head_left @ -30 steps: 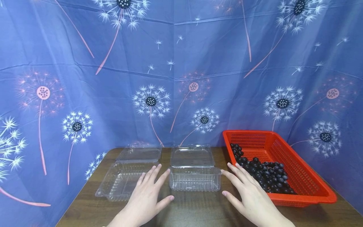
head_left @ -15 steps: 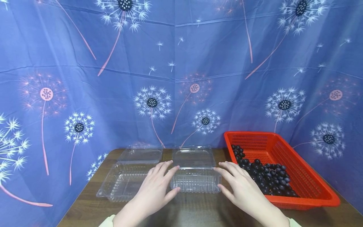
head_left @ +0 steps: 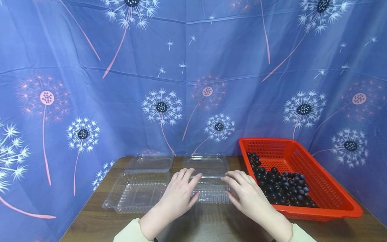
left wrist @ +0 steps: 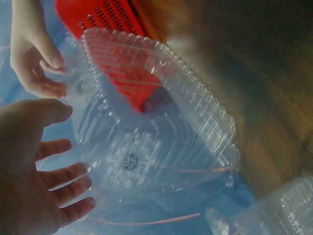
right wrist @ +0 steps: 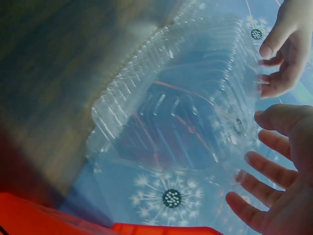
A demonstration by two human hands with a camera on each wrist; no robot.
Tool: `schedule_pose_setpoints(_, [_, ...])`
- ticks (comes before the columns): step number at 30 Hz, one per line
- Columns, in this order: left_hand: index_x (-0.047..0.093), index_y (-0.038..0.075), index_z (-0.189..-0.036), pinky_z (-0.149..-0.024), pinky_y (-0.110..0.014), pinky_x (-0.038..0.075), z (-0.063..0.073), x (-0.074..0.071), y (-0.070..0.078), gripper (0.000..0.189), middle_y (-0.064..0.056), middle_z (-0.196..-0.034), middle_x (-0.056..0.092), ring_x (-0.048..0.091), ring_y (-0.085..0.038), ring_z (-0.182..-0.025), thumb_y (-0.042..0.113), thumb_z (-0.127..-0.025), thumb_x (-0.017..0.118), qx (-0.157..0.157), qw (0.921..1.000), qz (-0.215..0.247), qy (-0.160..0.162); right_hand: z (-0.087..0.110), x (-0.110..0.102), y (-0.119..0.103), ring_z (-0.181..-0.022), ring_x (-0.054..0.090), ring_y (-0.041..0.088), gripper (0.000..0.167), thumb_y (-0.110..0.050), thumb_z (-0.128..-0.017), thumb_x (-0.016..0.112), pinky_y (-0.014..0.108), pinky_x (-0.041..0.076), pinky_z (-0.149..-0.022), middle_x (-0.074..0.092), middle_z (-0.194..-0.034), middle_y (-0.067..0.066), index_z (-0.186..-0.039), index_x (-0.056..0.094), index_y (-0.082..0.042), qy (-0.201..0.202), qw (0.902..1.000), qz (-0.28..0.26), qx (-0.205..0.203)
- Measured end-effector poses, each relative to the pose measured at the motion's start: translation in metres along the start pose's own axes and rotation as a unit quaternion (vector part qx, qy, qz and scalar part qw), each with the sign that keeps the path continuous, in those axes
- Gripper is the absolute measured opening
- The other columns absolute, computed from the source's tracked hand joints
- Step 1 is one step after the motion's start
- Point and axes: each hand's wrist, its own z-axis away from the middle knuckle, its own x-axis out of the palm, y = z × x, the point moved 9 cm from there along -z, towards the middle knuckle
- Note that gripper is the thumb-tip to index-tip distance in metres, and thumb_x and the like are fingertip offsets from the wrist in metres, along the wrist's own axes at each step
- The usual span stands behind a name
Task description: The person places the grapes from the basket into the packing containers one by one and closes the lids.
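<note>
A clear plastic clamshell box [head_left: 210, 195] stands with its lid [head_left: 206, 165] folded back on the brown table. My left hand [head_left: 179, 192] is over its left side, and my right hand [head_left: 248, 192] is over its right side. Both have spread, gently bent fingers and nothing in them. In the left wrist view, the fingers of my left hand [left wrist: 41, 171] lie close to the box's ribbed wall [left wrist: 132, 122]. My right hand [right wrist: 279, 171] is likewise near the box in the right wrist view. Whether any fingertip touches the plastic, I cannot tell.
A second clear clamshell box [head_left: 133, 193], lid back, stands to the left. On the right, a red plastic basket [head_left: 328, 211] holds dark grapes [head_left: 284, 188]. A blue dandelion-print cloth [head_left: 193, 84] hangs behind the table [head_left: 90, 215].
Both hands have moved inward toward each other, from outside the right-hand box to over its two sides. Their fingers are a little more bent. The boxes and basket stay put.
</note>
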Motion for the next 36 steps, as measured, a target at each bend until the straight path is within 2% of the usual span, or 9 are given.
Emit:
schedule_pose_setpoints(6, [0.056, 0.017, -0.125, -0.089, -0.035, 0.047, -0.001, 0.006, 0.008, 0.046, -0.007, -0.121, 0.056, 0.051, -0.022, -0.109, 0.03, -0.082, 0.067, 0.016, 0.9991, -0.022, 0.033, 0.003, 0.008, -0.005, -0.104, 0.055, 0.023, 0.046, -0.017, -0.069, 0.075, 0.045, 0.048, -0.083, 0.06, -0.112, 0.004, -0.113, 0.063, -0.015, 0.007, 0.9999, 0.0, -0.013])
schedule_pose_setpoints(12, [0.057, 0.019, -0.122, -0.081, -0.031, 0.046, 0.002, 0.009, 0.013, 0.042, -0.003, -0.111, 0.057, 0.052, -0.018, -0.1, 0.026, -0.082, 0.067, 0.025, 0.9983, -0.026, 0.045, 0.005, 0.015, -0.008, -0.099, 0.055, 0.021, 0.048, -0.016, -0.069, 0.075, 0.041, 0.049, -0.073, 0.058, -0.111, 0.004, -0.115, 0.062, -0.015, 0.005, 0.9998, 0.001, -0.018])
schedule_pose_setpoints(19, [0.057, 0.019, -0.117, -0.073, -0.028, 0.042, 0.01, 0.01, 0.025, 0.051, 0.001, -0.103, 0.056, 0.051, -0.016, -0.092, 0.03, -0.07, 0.076, 0.059, 0.9957, -0.059, 0.04, 0.01, 0.017, -0.017, -0.091, 0.056, 0.02, 0.044, -0.014, -0.068, 0.071, 0.038, 0.046, -0.071, 0.059, -0.104, 0.003, -0.11, 0.063, -0.013, 0.013, 0.9983, 0.009, -0.055])
schedule_pose_setpoints(22, [0.057, 0.02, -0.116, -0.07, -0.026, 0.041, 0.014, 0.011, 0.03, 0.051, 0.002, -0.102, 0.057, 0.05, -0.014, -0.09, 0.031, -0.07, 0.077, 0.075, 0.9941, -0.07, 0.037, 0.014, 0.019, -0.022, -0.087, 0.056, 0.019, 0.037, -0.014, -0.072, 0.065, 0.035, 0.044, -0.069, 0.058, -0.1, 0.002, -0.109, 0.063, -0.012, 0.013, 0.9972, 0.015, -0.072])
schedule_pose_setpoints(26, [0.057, 0.021, -0.117, -0.067, -0.022, 0.04, 0.019, 0.011, 0.035, 0.05, 0.005, -0.101, 0.056, 0.049, -0.011, -0.087, 0.029, -0.073, 0.077, 0.095, 0.9922, -0.076, 0.028, 0.019, 0.019, -0.026, -0.084, 0.055, 0.018, 0.025, -0.018, -0.088, 0.049, 0.034, 0.043, -0.068, 0.057, -0.095, 0.0, -0.108, 0.063, -0.013, 0.014, 0.9961, 0.015, -0.086])
schedule_pose_setpoints(28, [0.056, 0.021, -0.117, -0.066, -0.022, 0.039, 0.021, 0.011, 0.037, 0.052, 0.005, -0.101, 0.057, 0.049, -0.011, -0.086, 0.026, -0.07, 0.079, 0.101, 0.9916, -0.076, 0.025, 0.021, 0.019, -0.028, -0.083, 0.055, 0.017, 0.029, -0.02, -0.095, 0.038, 0.033, 0.043, -0.067, 0.057, -0.094, -0.001, -0.106, 0.063, -0.014, 0.011, 0.9958, 0.015, -0.089])
schedule_pose_setpoints(32, [0.056, 0.02, -0.115, -0.064, -0.022, 0.039, 0.023, 0.011, 0.038, 0.054, 0.003, -0.102, 0.057, 0.05, -0.013, -0.087, 0.02, -0.066, 0.08, 0.107, 0.9913, -0.074, 0.02, 0.024, 0.019, -0.031, -0.08, 0.054, 0.015, 0.042, -0.024, -0.1, 0.022, 0.031, 0.043, -0.064, 0.055, -0.09, -0.004, -0.103, 0.063, -0.016, 0.011, 0.9953, 0.022, -0.094])
schedule_pose_setpoints(34, [0.056, 0.02, -0.114, -0.064, -0.023, 0.04, 0.025, 0.011, 0.04, 0.053, 0.003, -0.104, 0.058, 0.051, -0.013, -0.088, 0.018, -0.066, 0.079, 0.109, 0.991, -0.075, 0.019, 0.025, 0.019, -0.033, -0.079, 0.053, 0.015, 0.039, -0.02, -0.099, 0.024, 0.03, 0.043, -0.064, 0.055, -0.089, -0.004, -0.101, 0.063, -0.017, 0.011, 0.9946, 0.026, -0.1])
schedule_pose_setpoints(36, [0.057, 0.02, -0.112, -0.064, -0.023, 0.041, 0.026, 0.011, 0.041, 0.051, 0.004, -0.103, 0.058, 0.052, -0.013, -0.088, 0.018, -0.067, 0.078, 0.113, 0.9908, -0.073, 0.017, 0.026, 0.019, -0.034, -0.079, 0.053, 0.015, 0.031, -0.015, -0.095, 0.033, 0.031, 0.043, -0.065, 0.056, -0.089, -0.004, -0.1, 0.063, -0.017, 0.005, 0.994, 0.03, -0.105])
